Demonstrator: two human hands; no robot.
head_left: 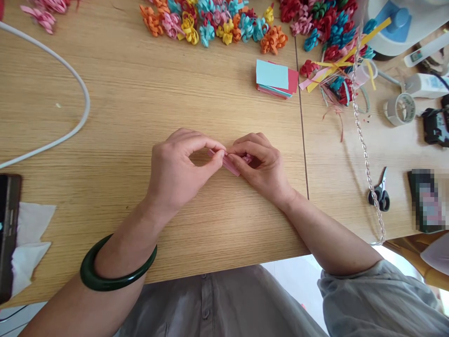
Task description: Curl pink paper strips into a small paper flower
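We've pink paper (231,166) pinched thumb-to-forefinger in L hand (177,164) & R hand (264,166), over table (119,93) nr front edge; prob. v. light, soft, creases easily; best held gently by its edges.

A grey buttoned shirt (185,304) is worn with a dark green bangle (111,284).

We see the pink paper (231,166) partly hidden by the left hand (175,168) and right hand (261,164), its right end perhaps fringed; the left edge crops the phone (9,241).
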